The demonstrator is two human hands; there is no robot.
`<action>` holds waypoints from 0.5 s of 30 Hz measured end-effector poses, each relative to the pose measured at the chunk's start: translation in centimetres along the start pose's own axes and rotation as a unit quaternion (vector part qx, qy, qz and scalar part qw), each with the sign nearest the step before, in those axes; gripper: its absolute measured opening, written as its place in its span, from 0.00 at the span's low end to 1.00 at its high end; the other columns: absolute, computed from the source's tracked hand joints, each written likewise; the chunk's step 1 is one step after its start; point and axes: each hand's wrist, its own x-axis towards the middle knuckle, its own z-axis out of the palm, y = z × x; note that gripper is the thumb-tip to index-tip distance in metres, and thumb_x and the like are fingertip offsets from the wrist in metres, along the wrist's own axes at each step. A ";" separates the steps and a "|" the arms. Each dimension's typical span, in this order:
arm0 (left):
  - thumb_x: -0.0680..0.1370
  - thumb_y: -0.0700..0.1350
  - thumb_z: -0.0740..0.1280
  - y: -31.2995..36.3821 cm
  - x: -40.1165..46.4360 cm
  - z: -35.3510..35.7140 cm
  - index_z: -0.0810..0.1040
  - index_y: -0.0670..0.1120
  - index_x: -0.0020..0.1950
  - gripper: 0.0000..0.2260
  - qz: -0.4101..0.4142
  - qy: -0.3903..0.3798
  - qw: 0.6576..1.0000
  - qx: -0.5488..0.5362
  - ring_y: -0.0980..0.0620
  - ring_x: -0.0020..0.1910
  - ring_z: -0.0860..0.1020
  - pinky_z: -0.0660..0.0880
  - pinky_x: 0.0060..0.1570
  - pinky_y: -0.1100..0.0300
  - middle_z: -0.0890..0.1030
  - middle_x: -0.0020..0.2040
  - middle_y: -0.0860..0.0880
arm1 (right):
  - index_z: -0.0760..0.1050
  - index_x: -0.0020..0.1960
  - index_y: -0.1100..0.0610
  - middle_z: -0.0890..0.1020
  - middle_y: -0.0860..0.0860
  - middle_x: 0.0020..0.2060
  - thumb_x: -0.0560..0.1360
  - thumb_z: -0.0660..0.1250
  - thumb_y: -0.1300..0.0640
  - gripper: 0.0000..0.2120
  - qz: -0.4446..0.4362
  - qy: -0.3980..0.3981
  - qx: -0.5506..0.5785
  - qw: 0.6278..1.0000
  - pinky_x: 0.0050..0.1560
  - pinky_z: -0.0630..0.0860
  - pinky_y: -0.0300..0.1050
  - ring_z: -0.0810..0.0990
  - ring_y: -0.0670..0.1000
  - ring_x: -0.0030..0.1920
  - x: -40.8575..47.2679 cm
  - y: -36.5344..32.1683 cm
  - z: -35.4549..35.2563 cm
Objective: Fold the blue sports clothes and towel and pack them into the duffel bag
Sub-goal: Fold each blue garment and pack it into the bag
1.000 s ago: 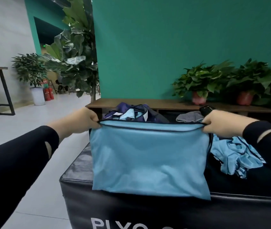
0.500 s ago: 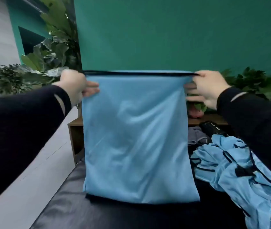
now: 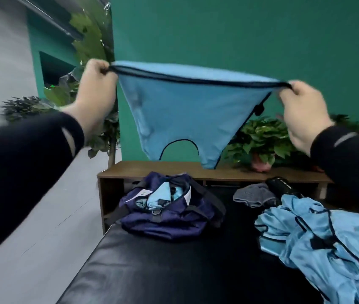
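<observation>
I hold a pair of light blue sports shorts (image 3: 183, 115) up in the air by the dark-trimmed waistband. My left hand (image 3: 96, 88) grips the waistband's left end and my right hand (image 3: 301, 110) grips its right end. The shorts hang stretched between them, legs swung away from me. Below, a navy duffel bag (image 3: 169, 216) lies open on the black padded bench (image 3: 152, 270), with light blue fabric inside. A crumpled light blue garment (image 3: 327, 242) lies on the bench at the right. A grey towel (image 3: 253, 195) lies behind it.
A black cylindrical bottle (image 3: 281, 188) lies beside the grey towel. A low wooden shelf (image 3: 196, 172) runs behind the bench and carries potted plants (image 3: 261, 141). The green wall stands behind. Grey floor lies to the left.
I have lifted the shorts higher, from bench level to well above the bag. Their lower part has swung away from me, and the open duffel bag has come into view below.
</observation>
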 end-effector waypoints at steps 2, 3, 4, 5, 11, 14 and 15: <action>0.81 0.43 0.62 -2.7 -6.0 -1.5 0.72 0.48 0.55 0.03 0.005 -0.029 0.999 0.044 0.53 0.36 0.71 0.71 0.35 0.60 0.75 0.42 0.50 | 0.80 0.47 0.47 0.81 0.43 0.40 0.81 0.62 0.56 0.09 0.008 -0.020 -0.013 1.000 0.45 0.74 0.42 0.75 0.41 0.38 -4.4 2.4 -1.4; 0.81 0.42 0.63 -4.7 -9.0 -2.4 0.72 0.48 0.54 0.03 0.001 -0.053 0.997 0.055 0.51 0.36 0.71 0.69 0.36 0.56 0.75 0.41 0.48 | 0.80 0.50 0.48 0.82 0.47 0.42 0.82 0.63 0.57 0.08 0.018 -0.035 -0.028 0.999 0.44 0.73 0.40 0.75 0.43 0.38 -7.0 3.8 -2.3; 0.81 0.41 0.64 -6.7 -12.3 -3.2 0.72 0.49 0.52 0.03 -0.010 -0.077 0.995 0.068 0.49 0.36 0.71 0.68 0.36 0.54 0.76 0.40 0.46 | 0.80 0.52 0.50 0.82 0.50 0.45 0.82 0.63 0.58 0.07 0.026 -0.052 -0.060 0.996 0.46 0.72 0.40 0.77 0.45 0.41 -9.8 5.2 -3.2; 0.80 0.40 0.66 -8.9 -15.3 -4.3 0.72 0.51 0.50 0.06 -0.037 -0.101 0.991 0.082 0.45 0.36 0.73 0.70 0.38 0.52 0.78 0.40 0.44 | 0.80 0.53 0.52 0.82 0.51 0.49 0.82 0.63 0.59 0.07 0.028 -0.073 -0.104 0.992 0.49 0.72 0.41 0.78 0.46 0.47 -12.8 6.7 -4.1; 0.76 0.41 0.73 -17.8 -32.2 -10.6 0.75 0.57 0.41 0.12 -0.142 -0.272 0.936 0.175 0.60 0.41 0.80 0.75 0.47 0.63 0.83 0.41 0.58 | 0.75 0.48 0.40 0.66 0.34 0.64 0.81 0.67 0.56 0.10 0.032 -0.300 -0.297 0.906 0.68 0.60 0.43 0.60 0.35 0.69 -28.3 14.6 -9.2; 0.73 0.46 0.74 -20.7 -34.4 -11.9 0.74 0.58 0.42 0.10 -0.109 -0.334 0.903 0.247 0.56 0.40 0.78 0.74 0.45 0.59 0.81 0.41 0.59 | 0.76 0.49 0.36 0.59 0.25 0.72 0.81 0.65 0.49 0.07 0.018 -0.413 -0.328 0.850 0.74 0.55 0.42 0.50 0.31 0.76 -31.5 17.1 -10.9; 0.72 0.43 0.75 -21.3 -34.4 -12.0 0.73 0.58 0.42 0.13 -0.095 -0.336 0.904 0.247 0.56 0.41 0.77 0.73 0.45 0.61 0.80 0.43 0.59 | 0.75 0.50 0.35 0.61 0.24 0.71 0.81 0.65 0.48 0.06 0.033 -0.436 -0.335 0.835 0.75 0.56 0.42 0.53 0.33 0.76 -31.8 17.4 -11.1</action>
